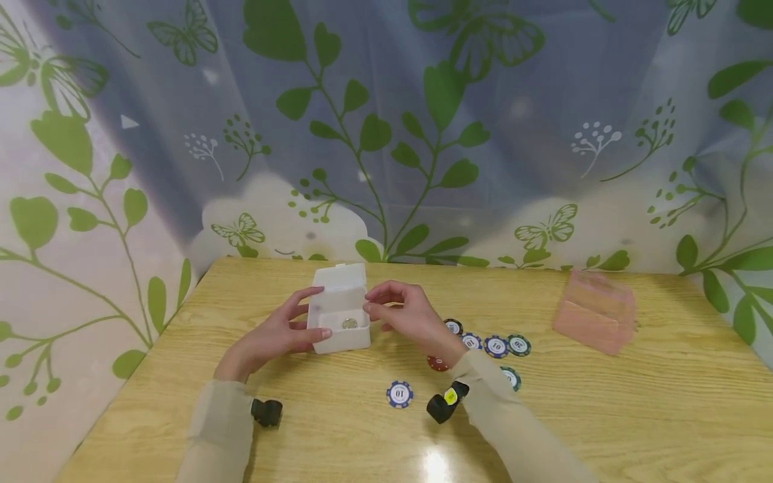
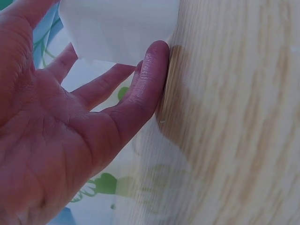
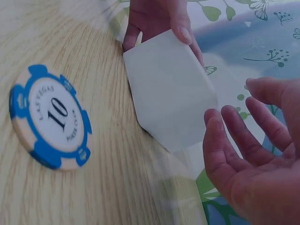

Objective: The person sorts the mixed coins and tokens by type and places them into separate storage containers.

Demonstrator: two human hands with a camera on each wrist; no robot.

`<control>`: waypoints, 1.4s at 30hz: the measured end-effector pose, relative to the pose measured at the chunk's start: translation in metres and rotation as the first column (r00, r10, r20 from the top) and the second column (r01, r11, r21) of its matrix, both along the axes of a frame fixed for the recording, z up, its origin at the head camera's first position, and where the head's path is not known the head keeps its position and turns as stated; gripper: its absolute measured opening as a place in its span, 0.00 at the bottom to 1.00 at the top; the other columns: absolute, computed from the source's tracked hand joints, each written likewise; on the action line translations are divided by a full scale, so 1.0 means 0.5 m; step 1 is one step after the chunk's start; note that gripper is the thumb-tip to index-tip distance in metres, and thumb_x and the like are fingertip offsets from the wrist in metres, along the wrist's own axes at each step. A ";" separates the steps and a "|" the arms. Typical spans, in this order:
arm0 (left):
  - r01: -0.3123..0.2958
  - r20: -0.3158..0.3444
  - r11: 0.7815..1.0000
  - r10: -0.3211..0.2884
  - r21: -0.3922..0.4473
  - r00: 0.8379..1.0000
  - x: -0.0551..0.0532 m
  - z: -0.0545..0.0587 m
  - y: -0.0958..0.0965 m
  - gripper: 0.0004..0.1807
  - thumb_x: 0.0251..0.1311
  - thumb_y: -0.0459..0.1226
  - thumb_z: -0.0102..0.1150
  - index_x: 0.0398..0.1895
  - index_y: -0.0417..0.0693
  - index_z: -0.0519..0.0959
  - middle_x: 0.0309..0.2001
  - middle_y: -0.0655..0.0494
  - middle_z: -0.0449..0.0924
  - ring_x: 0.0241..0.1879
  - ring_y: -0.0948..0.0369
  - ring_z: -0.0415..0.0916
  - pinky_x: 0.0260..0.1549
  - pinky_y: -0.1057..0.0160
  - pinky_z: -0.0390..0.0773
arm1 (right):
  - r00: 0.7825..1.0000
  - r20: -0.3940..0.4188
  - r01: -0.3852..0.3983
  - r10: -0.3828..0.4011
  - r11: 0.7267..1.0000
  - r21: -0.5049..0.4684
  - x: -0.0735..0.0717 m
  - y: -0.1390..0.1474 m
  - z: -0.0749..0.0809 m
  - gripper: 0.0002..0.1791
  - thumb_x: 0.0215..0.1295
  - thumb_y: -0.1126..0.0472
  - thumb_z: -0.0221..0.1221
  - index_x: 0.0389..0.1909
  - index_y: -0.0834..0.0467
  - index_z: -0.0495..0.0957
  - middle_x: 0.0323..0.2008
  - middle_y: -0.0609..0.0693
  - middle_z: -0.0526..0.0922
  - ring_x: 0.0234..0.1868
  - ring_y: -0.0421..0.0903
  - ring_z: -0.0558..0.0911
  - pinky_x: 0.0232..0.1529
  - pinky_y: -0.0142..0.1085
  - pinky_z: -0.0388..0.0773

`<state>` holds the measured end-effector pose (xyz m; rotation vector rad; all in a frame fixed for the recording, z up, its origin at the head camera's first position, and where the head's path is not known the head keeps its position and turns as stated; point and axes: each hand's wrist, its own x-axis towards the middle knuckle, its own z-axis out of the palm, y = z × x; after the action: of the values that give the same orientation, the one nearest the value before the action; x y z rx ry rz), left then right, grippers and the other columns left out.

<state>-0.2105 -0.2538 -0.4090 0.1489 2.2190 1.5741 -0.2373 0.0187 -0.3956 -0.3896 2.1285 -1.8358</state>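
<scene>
A small white box stands on the wooden table with its lid tipped back. Inside lies a gold-coloured piece, too small to make out fully. My left hand holds the box from the left, thumb over the front rim and fingers along the side. At the box's right edge is my right hand, its fingers loosely bent and apart, with nothing between them in the right wrist view. A blue-and-white poker chip marked 10 lies in front of the box.
Several more poker chips, black, blue and green, lie right of the box. A red chip is partly hidden by the right wrist. Farther right is a pink translucent pouch. A leaf-printed curtain hangs behind the table.
</scene>
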 end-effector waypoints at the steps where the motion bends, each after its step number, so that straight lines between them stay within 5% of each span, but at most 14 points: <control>1: 0.001 -0.001 1.000 -0.001 -0.002 1.000 0.000 0.000 0.000 0.50 0.63 0.45 0.70 0.81 0.66 0.48 0.74 0.41 0.61 0.62 0.49 0.75 0.55 0.55 0.82 | 1.000 -0.010 -0.007 0.007 1.000 0.010 0.000 0.002 0.000 0.14 0.69 0.59 0.65 0.52 0.59 0.81 0.48 0.53 0.84 0.43 0.44 0.85 0.42 0.36 0.84; 8: 0.005 -0.007 1.000 -0.005 0.007 1.000 0.001 0.000 0.003 0.49 0.64 0.44 0.70 0.81 0.66 0.48 0.73 0.40 0.62 0.60 0.51 0.76 0.53 0.56 0.83 | 0.994 -0.085 -0.064 0.070 0.996 0.064 0.003 0.014 0.003 0.17 0.70 0.60 0.64 0.56 0.62 0.80 0.52 0.54 0.85 0.49 0.54 0.87 0.45 0.40 0.86; 14: 0.012 -0.029 1.000 -0.012 -0.003 1.000 0.005 0.007 0.009 0.49 0.66 0.43 0.68 0.81 0.63 0.47 0.72 0.38 0.62 0.59 0.50 0.77 0.49 0.57 0.83 | 0.966 -0.217 -0.100 0.139 0.978 0.181 0.010 0.026 0.009 0.16 0.70 0.59 0.64 0.56 0.59 0.81 0.53 0.52 0.85 0.52 0.53 0.86 0.49 0.38 0.85; 22: -0.034 -0.105 0.984 0.015 -0.174 0.994 0.006 0.017 0.025 0.47 0.66 0.44 0.65 0.81 0.60 0.48 0.77 0.36 0.57 0.56 0.50 0.79 0.42 0.59 0.83 | 0.929 -0.303 -0.106 0.211 0.938 0.329 0.015 0.046 0.011 0.21 0.71 0.56 0.63 0.62 0.55 0.79 0.63 0.53 0.82 0.59 0.55 0.84 0.54 0.43 0.84; 26: -0.048 -0.144 0.970 0.014 -0.240 0.990 0.011 0.021 0.037 0.46 0.66 0.45 0.63 0.81 0.59 0.48 0.71 0.34 0.66 0.57 0.48 0.80 0.41 0.59 0.83 | 0.908 -0.346 -0.086 0.236 0.914 0.397 0.015 0.059 0.009 0.24 0.72 0.52 0.63 0.66 0.52 0.77 0.66 0.52 0.80 0.63 0.55 0.81 0.57 0.48 0.82; 30: -0.053 -0.179 0.953 -0.001 -0.300 0.984 0.018 0.025 0.044 0.46 0.68 0.47 0.60 0.83 0.57 0.46 0.69 0.35 0.70 0.62 0.44 0.78 0.45 0.56 0.82 | 0.895 -0.369 -0.059 0.249 0.888 0.456 0.017 0.072 0.005 0.27 0.73 0.47 0.61 0.70 0.48 0.74 0.69 0.48 0.77 0.68 0.55 0.77 0.61 0.52 0.80; 32: -0.051 -0.205 0.942 -0.019 -0.332 0.979 0.021 0.027 0.045 0.47 0.69 0.48 0.59 0.84 0.54 0.45 0.72 0.35 0.66 0.64 0.43 0.77 0.48 0.54 0.82 | 0.887 -0.386 -0.041 0.253 0.876 0.480 0.019 0.078 0.004 0.28 0.73 0.45 0.61 0.71 0.46 0.73 0.70 0.46 0.76 0.61 0.56 0.82 0.61 0.51 0.79; 42: -0.078 -0.342 0.896 -0.085 -0.438 0.936 0.043 0.040 0.045 0.47 0.70 0.48 0.59 0.82 0.38 0.47 0.80 0.33 0.48 0.70 0.33 0.66 0.67 0.35 0.67 | 0.817 -0.502 0.078 0.284 0.808 0.584 0.028 0.113 0.007 0.32 0.73 0.40 0.58 0.73 0.48 0.70 0.72 0.49 0.74 0.73 0.52 0.73 0.72 0.51 0.69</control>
<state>-0.1889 -0.2313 -0.3890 0.3210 2.7964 1.0511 -0.2233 0.0752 -0.3920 -0.9747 2.8429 -0.9551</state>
